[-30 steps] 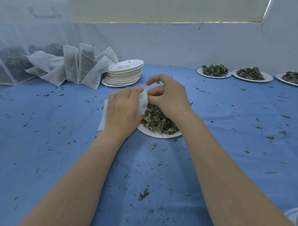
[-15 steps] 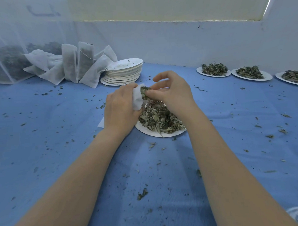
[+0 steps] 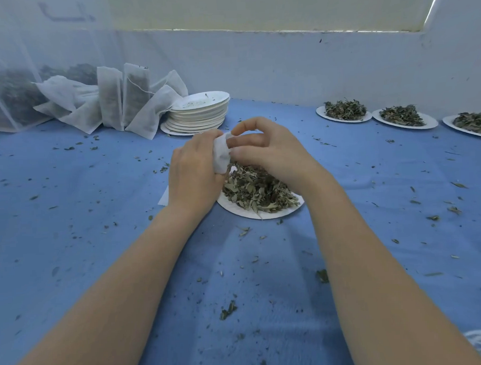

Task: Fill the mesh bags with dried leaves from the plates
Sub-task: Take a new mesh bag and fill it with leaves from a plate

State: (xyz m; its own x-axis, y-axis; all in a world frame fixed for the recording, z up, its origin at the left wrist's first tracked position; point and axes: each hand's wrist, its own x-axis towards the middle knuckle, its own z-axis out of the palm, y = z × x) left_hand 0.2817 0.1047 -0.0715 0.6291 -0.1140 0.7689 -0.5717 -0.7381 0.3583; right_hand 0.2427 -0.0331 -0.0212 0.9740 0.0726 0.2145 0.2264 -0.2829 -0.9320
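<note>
A: Where is the small white mesh bag [image 3: 221, 155]?

B: Above the white paper plate of dried green leaves [image 3: 257, 192], at its eleven o'clock edge. The left hand [image 3: 193, 174] grips it, probably so spills fall back on the plate; the right hand [image 3: 269, 150] pinches at its mouth, seemingly feeding leaves in.

A: Around it?

B: A blue cloth-covered table [image 3: 97, 216] strewn with crumbs; filled white mesh bags [image 3: 125, 104] and stacked empty white plates [image 3: 200, 112] at eleven o'clock, a pale wall [image 3: 284, 64] behind.

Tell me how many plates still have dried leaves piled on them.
4: one plate under the hands, three along the far right wall, the last cut off by the frame edge, so more may be hidden.
</note>
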